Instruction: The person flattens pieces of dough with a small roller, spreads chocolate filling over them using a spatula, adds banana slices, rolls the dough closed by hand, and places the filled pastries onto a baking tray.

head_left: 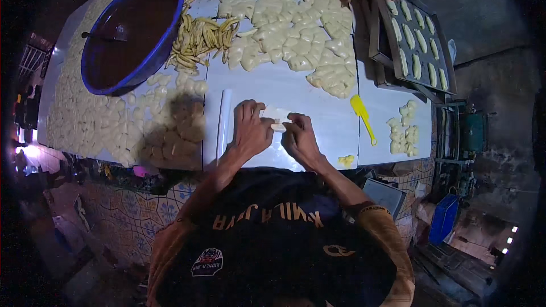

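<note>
In the head view, a long white rod (224, 118) lies just left of the left hand (253, 129); a yellow plastic scraper (360, 109) lies right. Both left and right hand (302, 140), fingers bent, pinch a thin pale dough piece (276, 114) over the white table (335, 136), near middle.

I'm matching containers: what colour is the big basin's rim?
Blue; the basin's rim shows best in the head view.

Left hand (254, 129) and right hand (301, 138) hold pale dough piece (276, 115) over white tabletop (287, 88); yellow scraper (360, 111) lies rightward
</note>
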`<act>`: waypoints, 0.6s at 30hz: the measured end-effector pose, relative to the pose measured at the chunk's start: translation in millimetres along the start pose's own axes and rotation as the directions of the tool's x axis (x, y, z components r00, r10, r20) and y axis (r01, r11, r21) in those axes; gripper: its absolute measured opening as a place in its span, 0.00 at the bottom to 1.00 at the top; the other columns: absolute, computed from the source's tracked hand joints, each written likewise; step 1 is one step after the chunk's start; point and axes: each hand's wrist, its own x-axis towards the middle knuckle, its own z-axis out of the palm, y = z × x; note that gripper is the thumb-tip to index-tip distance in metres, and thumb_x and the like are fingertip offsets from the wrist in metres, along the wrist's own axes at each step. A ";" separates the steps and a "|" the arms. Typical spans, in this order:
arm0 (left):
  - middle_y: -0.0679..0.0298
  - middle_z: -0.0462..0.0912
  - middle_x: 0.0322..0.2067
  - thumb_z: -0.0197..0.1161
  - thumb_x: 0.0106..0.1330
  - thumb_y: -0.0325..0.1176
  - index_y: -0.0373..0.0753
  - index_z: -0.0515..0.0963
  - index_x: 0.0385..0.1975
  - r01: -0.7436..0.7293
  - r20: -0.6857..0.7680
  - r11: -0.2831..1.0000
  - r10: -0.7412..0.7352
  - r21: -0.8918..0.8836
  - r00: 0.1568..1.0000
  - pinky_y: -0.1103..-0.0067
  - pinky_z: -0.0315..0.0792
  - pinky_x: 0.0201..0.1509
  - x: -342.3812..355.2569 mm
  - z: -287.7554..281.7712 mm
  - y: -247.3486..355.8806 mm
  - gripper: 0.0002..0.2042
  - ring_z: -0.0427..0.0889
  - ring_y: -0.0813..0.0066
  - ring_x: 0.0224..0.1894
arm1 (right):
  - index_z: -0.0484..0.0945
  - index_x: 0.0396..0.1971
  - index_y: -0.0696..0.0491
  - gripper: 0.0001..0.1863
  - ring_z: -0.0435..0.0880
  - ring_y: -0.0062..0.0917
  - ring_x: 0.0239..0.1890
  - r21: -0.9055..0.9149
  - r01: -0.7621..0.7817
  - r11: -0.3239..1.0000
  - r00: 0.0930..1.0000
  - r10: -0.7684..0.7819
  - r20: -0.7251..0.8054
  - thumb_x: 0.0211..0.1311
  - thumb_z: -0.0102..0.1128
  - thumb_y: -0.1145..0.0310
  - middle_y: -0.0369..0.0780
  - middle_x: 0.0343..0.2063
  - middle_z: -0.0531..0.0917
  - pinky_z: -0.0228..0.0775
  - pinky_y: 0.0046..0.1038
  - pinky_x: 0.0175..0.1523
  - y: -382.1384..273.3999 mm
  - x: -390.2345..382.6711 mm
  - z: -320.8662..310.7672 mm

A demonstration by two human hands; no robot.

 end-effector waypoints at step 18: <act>0.43 0.49 0.76 0.46 0.76 0.46 0.28 0.52 0.74 0.185 0.120 0.960 -0.213 0.211 0.969 0.42 0.35 0.76 64.7 62.9 -24.9 0.34 0.42 0.46 0.80 | 0.58 0.72 0.60 0.34 0.51 0.54 0.77 -0.452 -0.273 0.849 0.962 0.235 -0.140 0.76 0.42 0.53 0.61 0.73 0.55 0.48 0.57 0.73 9.2 56.5 33.2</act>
